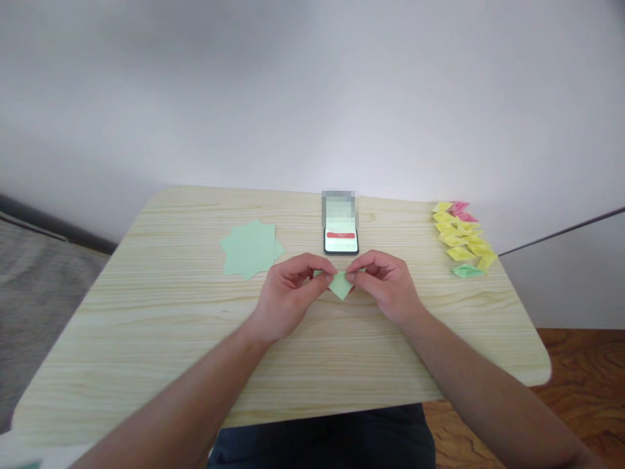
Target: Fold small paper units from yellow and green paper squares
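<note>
A small folded piece of light green paper (340, 284) lies at the middle of the pale wooden table (146, 339), its point toward me. My left hand (288, 296) pinches its left side with thumb and fingers closed. My right hand (385, 286) pinches its right side the same way. Both hands rest on the table top, knuckles up, fingertips almost meeting over the paper.
A stack of flat green paper sheets (250, 249) lies left of my hands. A phone (340, 228) with a lit screen lies just behind them. Several folded yellow, pink and green paper pieces (461, 238) sit at the far right edge. White wall behind, wooden floor right.
</note>
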### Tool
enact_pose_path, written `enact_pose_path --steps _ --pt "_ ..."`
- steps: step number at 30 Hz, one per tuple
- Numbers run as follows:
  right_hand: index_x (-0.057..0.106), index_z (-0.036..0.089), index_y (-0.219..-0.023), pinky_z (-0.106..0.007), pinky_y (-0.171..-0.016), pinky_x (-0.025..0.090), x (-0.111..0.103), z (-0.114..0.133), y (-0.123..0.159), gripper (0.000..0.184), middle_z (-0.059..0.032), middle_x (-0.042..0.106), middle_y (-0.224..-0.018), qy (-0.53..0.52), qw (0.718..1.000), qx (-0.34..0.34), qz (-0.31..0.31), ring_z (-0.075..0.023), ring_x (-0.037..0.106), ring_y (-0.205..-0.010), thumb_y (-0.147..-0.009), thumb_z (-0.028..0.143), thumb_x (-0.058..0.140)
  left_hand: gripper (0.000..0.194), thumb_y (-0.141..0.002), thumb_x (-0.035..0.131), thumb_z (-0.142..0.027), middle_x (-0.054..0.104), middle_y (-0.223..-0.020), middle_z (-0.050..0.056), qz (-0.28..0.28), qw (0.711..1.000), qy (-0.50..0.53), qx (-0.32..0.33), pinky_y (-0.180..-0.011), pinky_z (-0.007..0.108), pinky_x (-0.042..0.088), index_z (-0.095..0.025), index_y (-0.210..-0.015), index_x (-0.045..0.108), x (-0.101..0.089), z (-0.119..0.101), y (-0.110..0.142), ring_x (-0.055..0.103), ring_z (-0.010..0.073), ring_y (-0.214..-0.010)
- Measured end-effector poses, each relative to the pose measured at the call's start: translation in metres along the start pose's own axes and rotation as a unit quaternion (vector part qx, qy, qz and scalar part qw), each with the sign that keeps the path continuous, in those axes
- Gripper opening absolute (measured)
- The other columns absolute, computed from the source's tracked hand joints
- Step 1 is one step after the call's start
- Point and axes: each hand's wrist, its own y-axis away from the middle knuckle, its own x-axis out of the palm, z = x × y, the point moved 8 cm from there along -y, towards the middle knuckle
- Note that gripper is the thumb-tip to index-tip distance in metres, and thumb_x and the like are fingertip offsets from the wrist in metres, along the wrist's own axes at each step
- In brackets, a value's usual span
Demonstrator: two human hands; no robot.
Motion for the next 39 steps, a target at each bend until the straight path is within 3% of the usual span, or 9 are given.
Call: enact_pose_path --steps 6,11,17,24,31,35,39 --pt "0.074 0.024 -0.080 -0.029 -0.058 0.051 -0.004 0.002 0.000 0.007 0.0010 0.070 -0.070 0.023 0.999 -0.006 -0.024 -0.0143 0.061 -0.061 -0.077 0.024 0.080 0.008 -0.083 0.078 -0.026 0.074 -0.083 0.003 0.019 0.999 0.027 -0.028 -0.072 0.028 0.053 -0.019 -0.087 0.077 0.004 0.001 0.000 0.067 0.0153 -0.076" --pt "0.073 0.025 -0.091 -0.027 -0.056 0.044 -0.002 0.004 0.001 0.017 0.0013 0.068 -0.077 0.037 0.999 -0.008 -0.011 -0.0129 0.055 -0.061 -0.076 0.029 0.082 0.010 -0.083 0.079 -0.025 0.076 -0.087 0.003 0.037 0.999 0.031 -0.020 -0.075 0.027 0.054 -0.020 -0.092 0.078 0.007 0.003 0.002 0.067 0.0150 -0.080" --pt "0.072 0.024 -0.081 -0.029 -0.064 0.046 -0.001 0.005 0.000 0.007 0.0012 0.067 -0.073 0.028 0.999 -0.018 0.000 -0.0151 0.058 -0.068 -0.079 0.024 0.079 0.010 -0.085 0.078 -0.025 0.077 -0.091 0.005 0.045 0.999 -0.005 -0.001 -0.082 0.031 0.055 -0.020 -0.093 0.079 0.009 0.003 0.004 0.069 0.0179 -0.088" --pt "0.077 0.026 -0.083 -0.032 -0.071 0.049 -0.005 0.006 -0.001 0.002 -0.0011 0.072 -0.083 0.018 0.999 -0.045 0.011 -0.0179 0.062 -0.076 -0.083 0.027 0.076 0.008 -0.084 0.079 -0.024 0.077 -0.090 0.004 0.023 1.000 -0.002 0.011 -0.081 0.030 0.056 -0.021 -0.092 0.078 0.004 -0.002 0.004 0.069 0.0170 -0.085" --pt "0.074 0.025 -0.089 -0.030 -0.064 0.048 -0.005 0.005 0.000 0.014 -0.0006 0.071 -0.079 0.010 1.000 -0.012 0.012 -0.0157 0.060 -0.068 -0.081 0.035 0.081 0.008 -0.087 0.075 -0.019 0.075 -0.092 0.004 0.038 0.999 -0.003 0.035 -0.084 0.030 0.053 -0.021 -0.094 0.077 0.006 -0.003 0.006 0.067 0.0165 -0.089" --pt "0.072 0.026 -0.095 -0.031 -0.067 0.051 -0.006 0.005 0.000 0.020 0.0003 0.072 -0.079 -0.002 1.000 0.003 0.009 -0.0163 0.063 -0.070 -0.081 0.034 0.082 0.008 -0.089 0.072 -0.019 0.074 -0.093 0.005 0.038 0.998 -0.020 0.044 -0.086 0.033 0.051 -0.021 -0.094 0.076 0.004 -0.006 0.008 0.067 0.0187 -0.091" --pt "0.071 0.024 -0.092 -0.030 -0.065 0.050 -0.008 0.007 0.000 0.016 -0.0005 0.072 -0.079 0.020 1.000 -0.008 0.001 -0.0154 0.063 -0.069 -0.083 0.034 0.081 0.006 -0.089 0.070 -0.018 0.072 -0.091 0.005 0.052 0.995 -0.055 0.068 -0.086 0.034 0.050 -0.020 -0.093 0.075 0.005 -0.011 0.009 0.065 0.0193 -0.088"
